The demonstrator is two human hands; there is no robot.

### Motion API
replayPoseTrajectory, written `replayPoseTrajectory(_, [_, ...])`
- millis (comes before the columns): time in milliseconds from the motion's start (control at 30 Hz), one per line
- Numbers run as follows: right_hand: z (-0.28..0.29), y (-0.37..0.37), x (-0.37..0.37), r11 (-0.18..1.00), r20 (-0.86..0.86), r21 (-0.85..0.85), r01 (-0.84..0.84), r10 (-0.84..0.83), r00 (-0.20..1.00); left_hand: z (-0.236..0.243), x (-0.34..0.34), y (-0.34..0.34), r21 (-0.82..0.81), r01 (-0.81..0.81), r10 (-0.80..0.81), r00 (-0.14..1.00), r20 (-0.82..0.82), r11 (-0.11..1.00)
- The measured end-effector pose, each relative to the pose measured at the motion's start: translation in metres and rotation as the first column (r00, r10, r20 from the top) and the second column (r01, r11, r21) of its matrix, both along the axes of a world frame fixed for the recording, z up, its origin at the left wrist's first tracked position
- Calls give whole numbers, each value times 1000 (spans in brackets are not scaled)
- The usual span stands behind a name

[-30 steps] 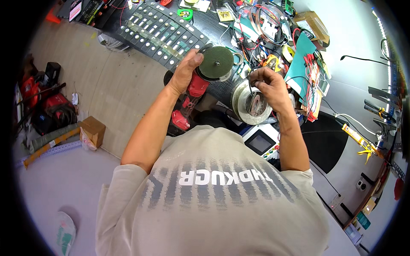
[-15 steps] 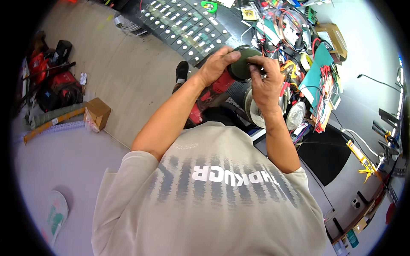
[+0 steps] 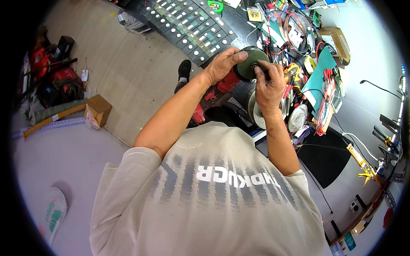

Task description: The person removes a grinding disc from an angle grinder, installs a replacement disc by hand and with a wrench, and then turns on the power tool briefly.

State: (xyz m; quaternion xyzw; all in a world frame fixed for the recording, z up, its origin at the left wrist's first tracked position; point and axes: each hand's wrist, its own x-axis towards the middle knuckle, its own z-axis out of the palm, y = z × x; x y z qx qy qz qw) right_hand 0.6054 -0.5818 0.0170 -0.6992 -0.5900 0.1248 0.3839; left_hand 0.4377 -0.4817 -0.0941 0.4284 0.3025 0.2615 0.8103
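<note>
A red and black angle grinder (image 3: 212, 96) slants up from near my waist, its head at the edge of the workbench. A dark green round disc (image 3: 244, 69) sits on its head, facing me. My left hand (image 3: 222, 66) is wrapped round the disc's left side and the grinder's head, thumb on the disc's upper face. The fingers of my right hand (image 3: 270, 87) are pinched together at the disc's centre, round a small dark metal piece that looks like the nut. Those fingertips partly hide it. Under my right wrist are round pale discs (image 3: 256, 112).
A black tray-like grid with rows of silver round pieces (image 3: 192, 30) lies on the bench's far left. Cables, a coil of wire (image 3: 294, 32) and hand tools crowd its right side. Red power tools (image 3: 64, 87) and a cardboard box (image 3: 99, 110) stand on the left floor.
My right fingers have shifted slightly at the disc's centre, and the small metal piece there now shows. The disc's face has tilted more toward me. My left hand keeps its hold.
</note>
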Motion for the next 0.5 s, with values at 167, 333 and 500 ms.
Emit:
replayPoseTrajectory(167, [-4, 0, 3, 999, 91, 10, -40, 38, 995, -3, 0, 1, -6, -10, 9, 1000, -18, 1000])
replayPoseTrajectory(333, [-1, 3, 3, 995, 168, 38, -89, 82, 982, 2, -2, 1, -46, -21, 21, 1000, 0, 999])
replayPoseTrajectory(500, [0, 9, 4, 985, 299, 106, -136, 99, 949, -2, -4, 4, -38, -30, 30, 999, 13, 999])
